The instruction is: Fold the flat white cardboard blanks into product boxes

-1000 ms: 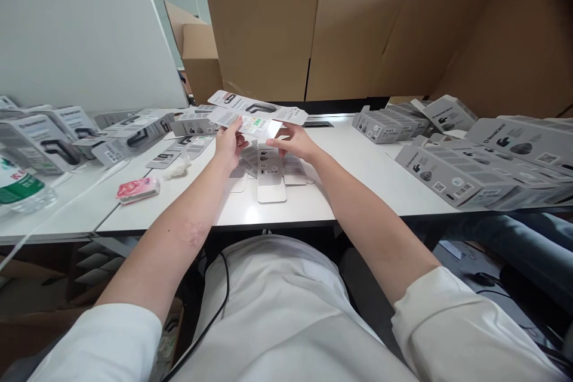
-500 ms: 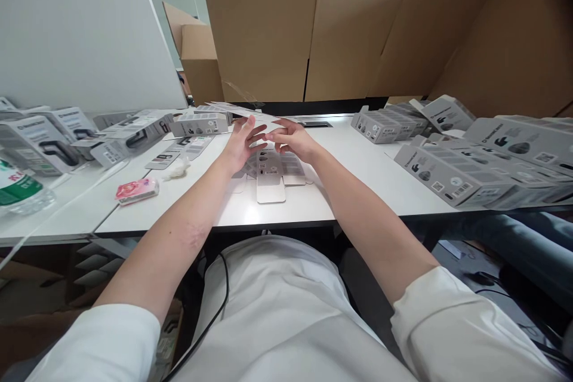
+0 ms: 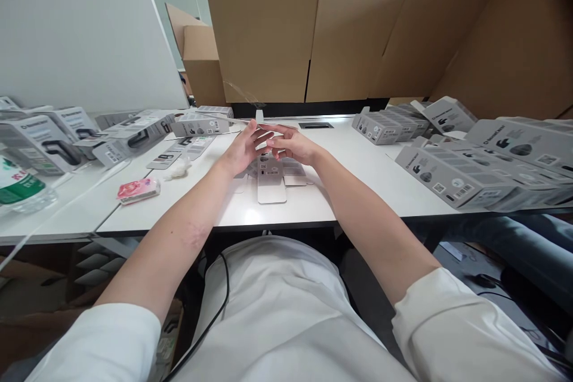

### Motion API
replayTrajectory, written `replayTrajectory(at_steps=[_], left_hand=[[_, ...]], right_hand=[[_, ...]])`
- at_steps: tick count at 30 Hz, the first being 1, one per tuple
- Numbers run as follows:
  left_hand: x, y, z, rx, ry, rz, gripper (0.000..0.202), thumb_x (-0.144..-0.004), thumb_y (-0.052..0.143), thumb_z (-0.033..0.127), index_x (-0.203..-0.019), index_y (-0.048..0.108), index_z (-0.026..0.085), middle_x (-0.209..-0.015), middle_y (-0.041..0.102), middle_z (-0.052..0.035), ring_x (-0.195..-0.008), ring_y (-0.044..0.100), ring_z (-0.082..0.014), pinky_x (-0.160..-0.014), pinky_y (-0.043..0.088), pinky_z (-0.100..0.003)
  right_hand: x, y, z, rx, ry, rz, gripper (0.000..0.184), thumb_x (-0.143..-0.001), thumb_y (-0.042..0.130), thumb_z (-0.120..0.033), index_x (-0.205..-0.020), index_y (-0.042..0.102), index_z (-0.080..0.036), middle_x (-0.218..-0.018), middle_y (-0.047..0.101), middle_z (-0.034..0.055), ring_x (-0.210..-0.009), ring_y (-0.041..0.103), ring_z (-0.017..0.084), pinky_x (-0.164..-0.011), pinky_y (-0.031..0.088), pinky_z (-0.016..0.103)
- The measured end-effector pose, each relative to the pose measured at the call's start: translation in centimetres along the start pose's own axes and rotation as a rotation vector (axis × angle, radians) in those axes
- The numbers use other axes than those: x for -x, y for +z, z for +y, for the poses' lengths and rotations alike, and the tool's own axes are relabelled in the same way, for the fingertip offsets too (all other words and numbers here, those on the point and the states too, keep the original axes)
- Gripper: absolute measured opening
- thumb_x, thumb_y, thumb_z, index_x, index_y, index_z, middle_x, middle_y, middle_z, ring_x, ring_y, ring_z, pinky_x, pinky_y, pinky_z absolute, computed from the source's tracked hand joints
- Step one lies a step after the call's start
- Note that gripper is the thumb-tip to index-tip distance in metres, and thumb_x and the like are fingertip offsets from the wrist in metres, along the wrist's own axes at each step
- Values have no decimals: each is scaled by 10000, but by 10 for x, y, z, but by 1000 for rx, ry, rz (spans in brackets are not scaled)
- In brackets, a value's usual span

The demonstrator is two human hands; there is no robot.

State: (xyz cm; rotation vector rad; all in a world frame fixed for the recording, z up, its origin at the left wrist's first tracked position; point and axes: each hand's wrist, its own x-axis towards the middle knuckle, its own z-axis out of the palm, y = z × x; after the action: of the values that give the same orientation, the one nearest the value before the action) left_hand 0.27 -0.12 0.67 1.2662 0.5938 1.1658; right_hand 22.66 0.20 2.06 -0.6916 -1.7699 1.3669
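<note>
My left hand (image 3: pixel 242 150) and my right hand (image 3: pixel 295 146) meet over the middle of the table, fingers curled toward each other. Between and behind them they hold a small grey-white carton (image 3: pixel 259 115), seen almost edge-on. Only a pale flap and a thin edge of it show; the fingers hide the rest. Under my hands lie flattened cartons (image 3: pixel 271 185) with printed grey panels, their white flaps pointing toward me. Both hands are closed at the carton's near side.
Folded cartons (image 3: pixel 452 170) are piled at the right, and more cartons (image 3: pixel 54 137) stand at the left. A pink packet (image 3: pixel 138 190), a bottle (image 3: pixel 22 188) and flat printed card (image 3: pixel 181 152) lie left of my arm. Large cardboard (image 3: pixel 264 30) rises behind the table (image 3: pixel 362 191).
The carton in my hands has turned from a broad slanting sheet to nearly edge-on, with a flap now upright. My right hand has shifted slightly down, and the fingers are closer together.
</note>
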Motion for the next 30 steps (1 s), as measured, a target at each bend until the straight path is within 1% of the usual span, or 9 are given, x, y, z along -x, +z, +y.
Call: replayTrajectory(at_steps=[4, 9, 12, 15, 18, 20, 22, 26, 30], left_hand=[[0, 0, 1, -44, 89, -7, 740, -808, 1004, 891, -1128, 770, 265, -1464, 832, -126, -1535, 723, -440, -1191, 634, -554], [-2, -3, 3, -51, 106, 78, 662, -853, 995, 829, -1138, 740, 288, -1542, 785, -106, -1664, 641, -448, -1213, 627, -562], [-6, -6, 4, -42, 130, 119, 644, -854, 986, 817, -1129, 722, 298, -1603, 775, -100, -1699, 620, -434, -1270, 609, -560], [-11, -10, 2, -27, 149, 178, 644, -841, 989, 808, -1145, 732, 302, -1599, 786, -104, -1715, 612, -427, -1346, 560, -578], [-16, -16, -1, 0, 154, 246, 644, -847, 984, 793, -1217, 767, 312, -1622, 773, -101, -1705, 620, -417, -1379, 537, -589], [-18, -20, -3, 18, 151, 273, 643, -850, 990, 774, -1262, 786, 324, -1675, 744, -91, -1689, 630, -405, -1382, 548, -587], [-17, -21, -3, 24, 148, 283, 634, -847, 1009, 747, -1285, 800, 339, -1709, 724, -74, -1687, 624, -395, -1378, 566, -586], [-12, -16, 2, 4, 126, 279, 664, -820, 1054, 699, -1358, 819, 389, -1671, 763, -50, -1718, 595, -402, -1357, 596, -620], [-10, -9, 5, -4, 62, 296, 738, -768, 1094, 672, -1376, 827, 349, -1587, 822, -104, -1666, 658, -421, -1301, 642, -617]], right_hand=[[-1, 2, -1, -19, 7, -9, 695, -899, 1095, -507, -1537, 869, -352, -1072, 854, 31, -781, 702, 180, -791, 699, 371], [1, 4, -3, -13, 16, -18, 752, -872, 1103, -452, -1573, 851, -352, -1067, 868, 39, -818, 722, 202, -741, 682, 351], [-1, 3, -1, 0, -10, 42, 700, -865, 1091, -416, -1529, 876, -360, -1006, 858, 16, -782, 710, 193, -714, 673, 342], [-7, -2, 3, 6, -42, 234, 390, -893, 1014, -308, -1275, 935, -298, -891, 814, -3, -684, 647, 152, -642, 621, 296], [-13, -10, 6, -16, -74, 559, 84, -954, 880, -231, -1036, 880, -253, -760, 718, -28, -595, 553, 118, -560, 521, 245], [-15, -18, 6, -43, -93, 758, 64, -999, 795, -211, -1002, 837, -260, -716, 659, -45, -576, 509, 118, -536, 472, 234], [-16, -25, 5, -69, -97, 892, 110, -1027, 731, -201, -1016, 814, -272, -703, 621, -51, -586, 494, 129, -533, 450, 234], [-13, -33, 6, -86, -69, 975, 116, -1033, 705, -230, -1062, 801, -288, -749, 628, -37, -636, 534, 151, -577, 483, 265], [-13, -34, 7, -4, -70, 954, 38, -1041, 765, -311, -1072, 784, -301, -802, 659, -17, -699, 600, 182, -627, 523, 307]])
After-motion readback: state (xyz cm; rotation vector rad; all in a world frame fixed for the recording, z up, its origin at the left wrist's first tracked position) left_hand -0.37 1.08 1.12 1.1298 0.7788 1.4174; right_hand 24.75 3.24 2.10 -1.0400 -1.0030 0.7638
